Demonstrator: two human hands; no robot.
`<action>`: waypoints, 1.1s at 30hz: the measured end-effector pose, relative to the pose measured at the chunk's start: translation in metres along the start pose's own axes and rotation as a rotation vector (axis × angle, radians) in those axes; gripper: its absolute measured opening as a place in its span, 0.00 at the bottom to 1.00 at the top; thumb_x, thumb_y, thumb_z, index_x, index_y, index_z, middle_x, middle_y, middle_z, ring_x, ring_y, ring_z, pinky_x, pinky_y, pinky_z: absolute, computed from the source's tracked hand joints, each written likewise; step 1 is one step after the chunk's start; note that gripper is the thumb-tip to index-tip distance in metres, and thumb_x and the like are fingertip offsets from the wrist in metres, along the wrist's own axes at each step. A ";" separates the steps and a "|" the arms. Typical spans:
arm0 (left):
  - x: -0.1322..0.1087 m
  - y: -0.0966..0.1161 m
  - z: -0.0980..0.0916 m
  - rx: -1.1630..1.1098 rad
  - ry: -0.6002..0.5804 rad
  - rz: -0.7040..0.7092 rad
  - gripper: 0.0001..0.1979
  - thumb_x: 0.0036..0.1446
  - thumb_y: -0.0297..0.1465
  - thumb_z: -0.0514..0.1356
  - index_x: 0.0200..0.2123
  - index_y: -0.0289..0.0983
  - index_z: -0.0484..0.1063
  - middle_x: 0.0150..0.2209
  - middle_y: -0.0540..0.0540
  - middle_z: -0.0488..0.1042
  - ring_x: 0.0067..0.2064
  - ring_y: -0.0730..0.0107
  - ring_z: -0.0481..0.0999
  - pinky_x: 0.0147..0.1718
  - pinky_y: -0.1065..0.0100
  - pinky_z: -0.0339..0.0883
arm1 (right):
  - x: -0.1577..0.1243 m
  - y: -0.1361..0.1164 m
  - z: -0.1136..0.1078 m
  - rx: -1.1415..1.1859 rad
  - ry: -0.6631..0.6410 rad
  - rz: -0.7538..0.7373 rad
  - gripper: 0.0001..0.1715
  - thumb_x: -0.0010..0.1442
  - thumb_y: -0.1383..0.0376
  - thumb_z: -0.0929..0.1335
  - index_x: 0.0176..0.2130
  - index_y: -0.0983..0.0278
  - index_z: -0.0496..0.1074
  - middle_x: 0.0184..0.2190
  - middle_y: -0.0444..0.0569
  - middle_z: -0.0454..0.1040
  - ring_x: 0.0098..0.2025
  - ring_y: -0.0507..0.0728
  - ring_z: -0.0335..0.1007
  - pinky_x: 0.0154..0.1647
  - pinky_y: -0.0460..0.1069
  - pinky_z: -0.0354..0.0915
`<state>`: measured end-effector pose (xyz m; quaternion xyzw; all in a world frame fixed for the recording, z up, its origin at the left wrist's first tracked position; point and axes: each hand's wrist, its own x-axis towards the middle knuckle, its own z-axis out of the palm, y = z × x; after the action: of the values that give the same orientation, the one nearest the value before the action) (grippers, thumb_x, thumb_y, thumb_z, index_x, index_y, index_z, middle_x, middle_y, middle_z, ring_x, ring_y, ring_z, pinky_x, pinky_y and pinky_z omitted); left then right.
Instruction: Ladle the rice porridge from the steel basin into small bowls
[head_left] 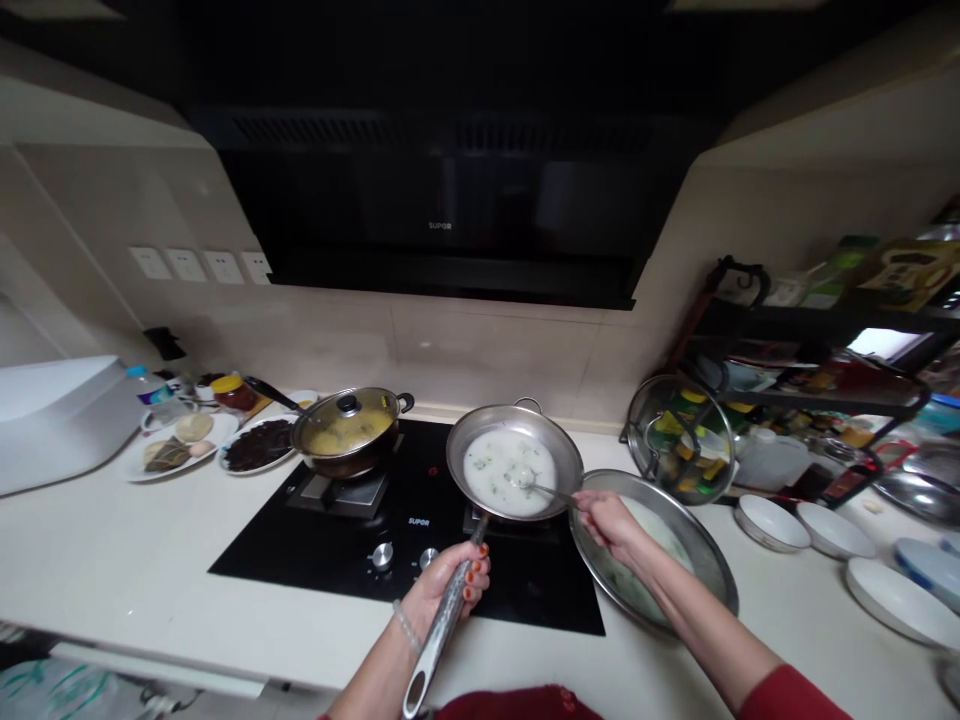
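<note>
My left hand [454,580] is wrapped round the long handle of a steel wok [457,460], which sits over the right burner. White liquid with green bits [499,470] fills the wok's bottom. My right hand [607,522] grips a metal spoon [551,492] by its handle, and the spoon's bowl dips into the liquid. Below my right forearm stands a wide steel basin [724,575], holding pale liquid with some green in it. The forearm hides part of that basin.
A lidded pan [352,455] stands on the left burner of the black cooktop [300,560]. Plates of food [259,445] lie further left. To the right are a glass lid [679,440], several white bowls [772,522] and a black rack [825,400]. A range hood [442,250] overhangs.
</note>
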<state>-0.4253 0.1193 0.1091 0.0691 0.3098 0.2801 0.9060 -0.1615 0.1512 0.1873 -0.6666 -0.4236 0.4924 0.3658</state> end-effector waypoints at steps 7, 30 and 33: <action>-0.009 0.000 0.010 0.010 -0.006 -0.007 0.09 0.56 0.28 0.57 0.24 0.35 0.63 0.16 0.55 0.56 0.15 0.84 0.54 0.13 0.81 0.45 | -0.022 -0.012 -0.011 0.165 -0.016 0.100 0.09 0.54 0.75 0.61 0.35 0.66 0.67 0.13 0.37 0.55 0.13 0.45 0.42 0.13 0.41 0.39; -0.011 0.001 0.011 0.020 -0.013 -0.046 0.11 0.58 0.29 0.55 0.24 0.36 0.61 0.16 0.55 0.55 0.14 0.83 0.55 0.12 0.81 0.47 | -0.037 -0.021 -0.033 0.213 0.018 0.133 0.14 0.51 0.75 0.62 0.40 0.69 0.68 0.11 0.36 0.57 0.11 0.45 0.45 0.11 0.40 0.39; -0.007 0.000 0.006 -0.018 -0.021 0.004 0.09 0.58 0.27 0.55 0.25 0.35 0.61 0.18 0.55 0.57 0.15 0.84 0.55 0.13 0.82 0.48 | -0.037 -0.021 -0.033 0.214 0.017 0.133 0.15 0.51 0.74 0.62 0.40 0.69 0.68 0.11 0.36 0.57 0.11 0.45 0.45 0.12 0.40 0.39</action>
<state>-0.4260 0.1159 0.1177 0.0647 0.2978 0.2841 0.9091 -0.1392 0.1226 0.2272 -0.6544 -0.3203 0.5525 0.4049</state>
